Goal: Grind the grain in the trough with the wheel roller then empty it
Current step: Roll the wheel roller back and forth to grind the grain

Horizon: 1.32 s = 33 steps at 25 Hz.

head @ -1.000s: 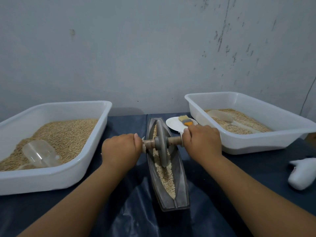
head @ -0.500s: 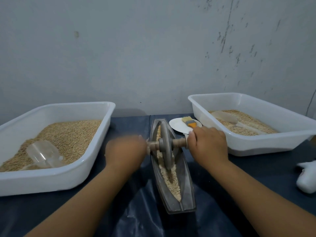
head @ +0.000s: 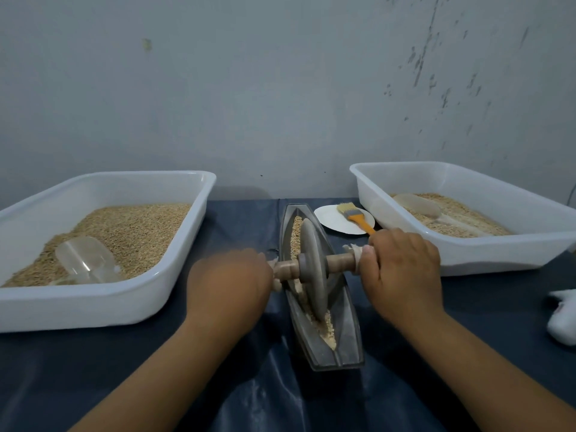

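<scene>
Centrally, left hand [head: 230, 285] and right hand [head: 402, 269] grip the wheel roller [head: 313, 269] in one trough [head: 346, 307], flanked closely by two tubs [head: 174, 244].

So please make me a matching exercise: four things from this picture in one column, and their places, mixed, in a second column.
Things:
1. brush
2. clear scoop
3. wheel roller
4. white scoop

Places:
A. in the trough
B. in the left tub
C. on the small white plate
D. in the right tub

Pairs: 1-C, 2-B, 3-A, 4-D
</scene>
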Each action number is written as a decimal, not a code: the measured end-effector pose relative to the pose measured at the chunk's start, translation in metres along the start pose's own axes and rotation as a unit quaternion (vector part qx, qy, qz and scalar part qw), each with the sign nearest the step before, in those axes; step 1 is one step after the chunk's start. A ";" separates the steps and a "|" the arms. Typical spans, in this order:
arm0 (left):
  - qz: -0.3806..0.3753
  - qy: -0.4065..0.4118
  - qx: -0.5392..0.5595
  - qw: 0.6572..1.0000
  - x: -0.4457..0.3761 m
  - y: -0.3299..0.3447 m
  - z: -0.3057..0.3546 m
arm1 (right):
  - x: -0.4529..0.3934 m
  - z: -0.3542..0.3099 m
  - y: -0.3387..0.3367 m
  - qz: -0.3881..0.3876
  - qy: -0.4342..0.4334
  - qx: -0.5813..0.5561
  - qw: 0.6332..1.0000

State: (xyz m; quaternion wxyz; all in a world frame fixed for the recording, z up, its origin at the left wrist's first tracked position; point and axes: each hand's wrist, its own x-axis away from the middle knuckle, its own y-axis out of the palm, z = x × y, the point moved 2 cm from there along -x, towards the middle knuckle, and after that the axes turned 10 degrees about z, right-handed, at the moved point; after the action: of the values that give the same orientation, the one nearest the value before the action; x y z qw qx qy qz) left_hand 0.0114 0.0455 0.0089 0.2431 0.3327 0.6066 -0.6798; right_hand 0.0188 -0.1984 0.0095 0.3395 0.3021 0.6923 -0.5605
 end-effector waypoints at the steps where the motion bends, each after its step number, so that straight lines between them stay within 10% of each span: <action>1: -0.011 0.008 -0.025 1.000 -0.008 0.002 0.002 | -0.004 0.002 0.006 -0.025 0.011 0.009 1.000; 33: -0.061 0.038 -0.042 0.997 -0.055 0.025 0.011 | -0.032 0.015 0.034 -0.140 -0.013 0.046 0.989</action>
State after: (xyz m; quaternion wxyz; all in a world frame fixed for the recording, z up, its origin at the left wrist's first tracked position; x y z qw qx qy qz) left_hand 0.0641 0.0271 0.0342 0.1919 0.3106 0.6625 -0.6540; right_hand 0.0665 -0.2083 0.0138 0.2529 0.2104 0.6965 -0.6377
